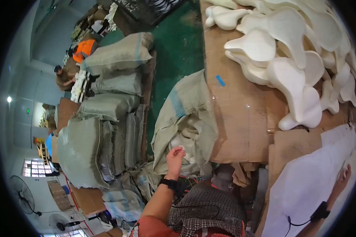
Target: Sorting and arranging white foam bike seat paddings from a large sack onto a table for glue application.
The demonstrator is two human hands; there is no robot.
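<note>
My left hand is over the mouth of an open woven sack, its fingers loosely bent and nothing seen between them. Inside the sack lie several cream, smoothly rounded pieces. At the far right, my right hand is by a white sheet on the cardboard-covered table, fingers stretched out and apart. Beyond it a heap of cream saddle-shaped pieces, broad at one end and narrow at the other, covers the table's right side. Both wrists wear black bands.
A small blue strip lies on the cardboard table top. Full woven sacks are stacked on the left, across the green floor. Two people are at the far left, near white pieces. Fans stand at lower left.
</note>
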